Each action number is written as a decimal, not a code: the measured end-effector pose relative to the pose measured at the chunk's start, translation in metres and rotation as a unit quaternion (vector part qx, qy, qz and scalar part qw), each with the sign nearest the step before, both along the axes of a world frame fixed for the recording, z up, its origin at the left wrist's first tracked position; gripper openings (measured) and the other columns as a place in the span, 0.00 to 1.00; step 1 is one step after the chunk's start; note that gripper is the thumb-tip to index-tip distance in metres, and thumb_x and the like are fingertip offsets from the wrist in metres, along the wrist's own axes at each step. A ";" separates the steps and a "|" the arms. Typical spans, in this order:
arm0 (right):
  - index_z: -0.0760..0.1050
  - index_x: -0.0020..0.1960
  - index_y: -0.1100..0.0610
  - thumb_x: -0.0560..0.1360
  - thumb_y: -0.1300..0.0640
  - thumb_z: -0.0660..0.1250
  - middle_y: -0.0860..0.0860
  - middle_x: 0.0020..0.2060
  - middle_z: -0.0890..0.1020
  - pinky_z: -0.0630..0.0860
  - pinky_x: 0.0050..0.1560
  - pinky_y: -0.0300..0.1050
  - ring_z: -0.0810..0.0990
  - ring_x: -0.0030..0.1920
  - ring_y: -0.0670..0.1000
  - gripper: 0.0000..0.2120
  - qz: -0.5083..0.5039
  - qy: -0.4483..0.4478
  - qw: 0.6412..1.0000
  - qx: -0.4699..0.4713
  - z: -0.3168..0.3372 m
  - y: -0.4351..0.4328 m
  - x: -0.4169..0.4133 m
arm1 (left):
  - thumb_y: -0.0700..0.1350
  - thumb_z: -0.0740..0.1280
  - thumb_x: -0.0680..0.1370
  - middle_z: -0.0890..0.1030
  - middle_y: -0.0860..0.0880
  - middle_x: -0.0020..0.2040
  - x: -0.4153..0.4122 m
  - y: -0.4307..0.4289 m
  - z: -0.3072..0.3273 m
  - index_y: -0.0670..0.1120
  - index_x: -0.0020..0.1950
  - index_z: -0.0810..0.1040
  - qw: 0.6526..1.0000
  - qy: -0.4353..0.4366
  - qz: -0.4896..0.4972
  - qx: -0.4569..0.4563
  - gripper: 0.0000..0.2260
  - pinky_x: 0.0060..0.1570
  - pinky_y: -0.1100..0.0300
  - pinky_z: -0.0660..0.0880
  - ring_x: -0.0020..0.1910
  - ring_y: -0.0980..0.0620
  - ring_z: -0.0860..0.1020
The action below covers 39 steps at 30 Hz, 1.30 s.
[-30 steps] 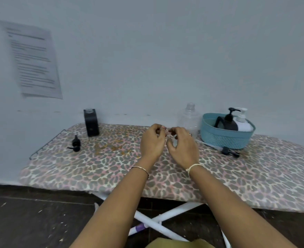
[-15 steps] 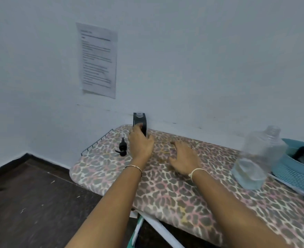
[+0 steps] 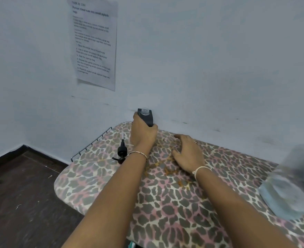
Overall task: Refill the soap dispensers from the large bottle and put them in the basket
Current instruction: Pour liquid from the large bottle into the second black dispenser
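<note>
Now the left hand (image 3: 143,135) has closed round the black dispenser (image 3: 146,117), which stands upright at the far edge of the bench (image 3: 165,203) against the wall, its neck open and bare. A second ago both hands were together, fingertips meeting, and the dispenser stood untouched well off to their left. Half a second ago the left hand was only arriving at it.

The right hand (image 3: 188,153) has come along too and lies on the bench just right of the left one, fingers spread and relaxed, holding nothing. The dispenser's pump top (image 3: 121,151) lies on its side just left of the left wrist, apart from the hand. The big bottle (image 3: 291,185) is a blur well off to the right of the right hand. The basket, in view a second ago beyond the bottle, is out of the picture now that the head has turned left.

By my judgement this grasp starts the dispenser's refill. It likely has to be brought towards the bottle, filled, capped with the pump top, and then put in the basket.
</note>
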State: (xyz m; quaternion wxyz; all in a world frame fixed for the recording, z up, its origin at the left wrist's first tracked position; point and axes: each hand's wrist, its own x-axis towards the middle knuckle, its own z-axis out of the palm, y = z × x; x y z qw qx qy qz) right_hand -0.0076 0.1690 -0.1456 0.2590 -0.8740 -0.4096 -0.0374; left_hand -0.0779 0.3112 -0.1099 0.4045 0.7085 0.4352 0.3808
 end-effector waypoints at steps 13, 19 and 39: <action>0.63 0.72 0.55 0.74 0.52 0.68 0.52 0.67 0.70 0.69 0.60 0.43 0.70 0.66 0.51 0.29 -0.021 0.043 0.993 0.111 0.007 -0.042 -0.020 | 0.45 0.72 0.69 0.77 0.57 0.50 -0.015 -0.071 0.009 0.50 0.64 0.73 0.987 -0.077 -0.143 -0.001 0.24 0.45 0.67 0.74 0.47 0.58 0.76; 0.57 0.75 0.54 0.73 0.48 0.71 0.51 0.69 0.67 0.62 0.61 0.38 0.67 0.69 0.50 0.37 -0.035 0.088 0.978 0.185 0.008 -0.103 -0.033 | 0.45 0.73 0.69 0.78 0.55 0.52 -0.019 -0.128 0.012 0.50 0.64 0.74 0.972 -0.084 -0.221 -0.011 0.24 0.40 0.73 0.73 0.49 0.57 0.77; 0.58 0.75 0.51 0.69 0.47 0.75 0.47 0.69 0.67 0.67 0.61 0.37 0.69 0.65 0.45 0.41 -0.100 0.071 0.966 0.226 -0.019 -0.212 -0.046 | 0.41 0.73 0.66 0.78 0.54 0.53 -0.029 -0.239 -0.009 0.53 0.60 0.74 0.951 -0.092 -0.294 0.006 0.24 0.50 0.57 0.80 0.52 0.55 0.78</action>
